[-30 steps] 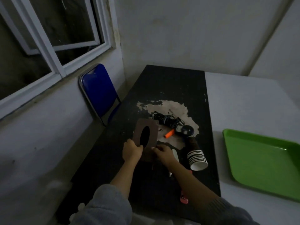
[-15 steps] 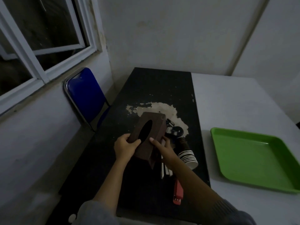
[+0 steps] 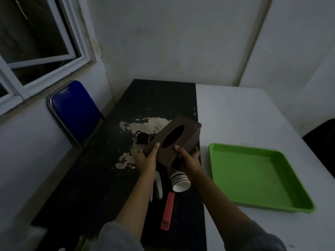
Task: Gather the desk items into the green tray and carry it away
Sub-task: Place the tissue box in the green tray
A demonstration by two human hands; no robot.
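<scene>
A brown tissue box (image 3: 181, 131) with a dark oval slot hangs tilted above the black desk (image 3: 101, 178), held between both hands. My left hand (image 3: 146, 160) grips its near left side and my right hand (image 3: 190, 160) grips its near right end. The green tray (image 3: 297, 205) lies empty on the white table (image 3: 235, 115), to the right of the box. Under my hands lie a stack of paper cups (image 3: 180, 182) on its side, a red stapler (image 3: 168, 212), white utensils (image 3: 158, 187) and a black cable bundle (image 3: 142, 137).
A blue chair (image 3: 74, 109) stands against the wall left of the desk, under a window (image 3: 36, 44). A dark chair back (image 3: 322, 142) shows at the right edge. Walls close the far side.
Both hands have lifted the tissue box off the desk and carried it rightwards, towards the tray. The view has swung to the right, and the cups, stapler and utensils show beneath.
</scene>
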